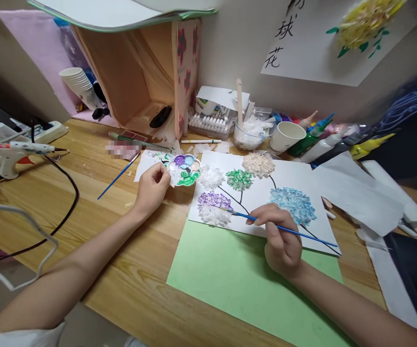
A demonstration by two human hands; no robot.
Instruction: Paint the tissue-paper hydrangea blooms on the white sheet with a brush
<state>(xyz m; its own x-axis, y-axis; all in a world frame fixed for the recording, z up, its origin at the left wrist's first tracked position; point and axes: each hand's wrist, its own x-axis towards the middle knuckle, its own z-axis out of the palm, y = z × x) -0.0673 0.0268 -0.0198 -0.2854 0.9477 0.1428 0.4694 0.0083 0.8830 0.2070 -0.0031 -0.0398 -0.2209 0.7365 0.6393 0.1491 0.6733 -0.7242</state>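
My right hand [284, 236] is closed around a blue paintbrush [266, 222]. Its bristles touch a paper flower [214, 207] whose upper part is purple and lower part white. That flower sits on a white sheet [255, 219] with black stems, beside a white flower [211, 177], a green flower [239, 180], a peach flower [259, 165] and a blue flower [293, 205]. My left hand [154, 188] pinches the left edge of a round paint palette [184, 169] with purple, green and other paint in its wells. Under the white sheet lies a green sheet [237, 279].
Another blue paintbrush [119, 175] and a glue gun [13, 153] lie to the left, with cables [74, 202]. Behind the white sheet stand a bowl of paper scraps [254, 132], a paper cup [287, 137] and paint bottles [313, 137]. A cardboard box [132, 72] stands at the back.
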